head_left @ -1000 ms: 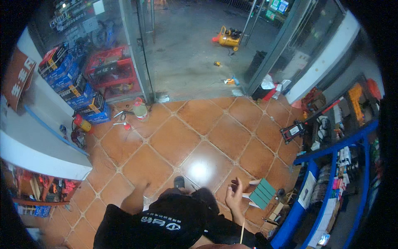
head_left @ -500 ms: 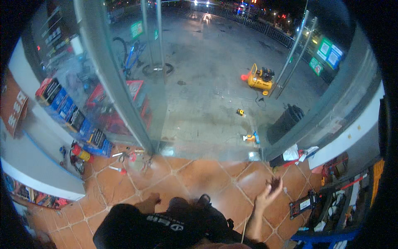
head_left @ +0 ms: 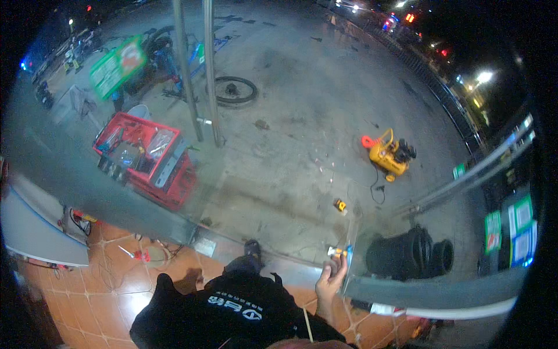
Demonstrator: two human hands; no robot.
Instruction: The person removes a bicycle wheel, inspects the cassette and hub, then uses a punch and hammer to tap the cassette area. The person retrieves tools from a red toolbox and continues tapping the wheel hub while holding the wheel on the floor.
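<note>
And forward comes the walker! One dark shoe [head_left: 252, 249], over tile a second ago, now reaches the metal sill [head_left: 296, 273], lower centre. The right hand [head_left: 330, 278] crosses in toward lower centre. The yellow compressor [head_left: 388, 156] slides down the right side, the red tool cart [head_left: 167, 170] fills out at left, and the green stool and blue boxes leave the frame!

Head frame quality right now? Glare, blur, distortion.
Head view: white glare patch on the tiled floor; head view: streetlight blown out against a dark, grainy background; head view: green sign smeared, left hand dim and soft-edged; head view: fence curves along the fisheye rim, corners black.
</note>
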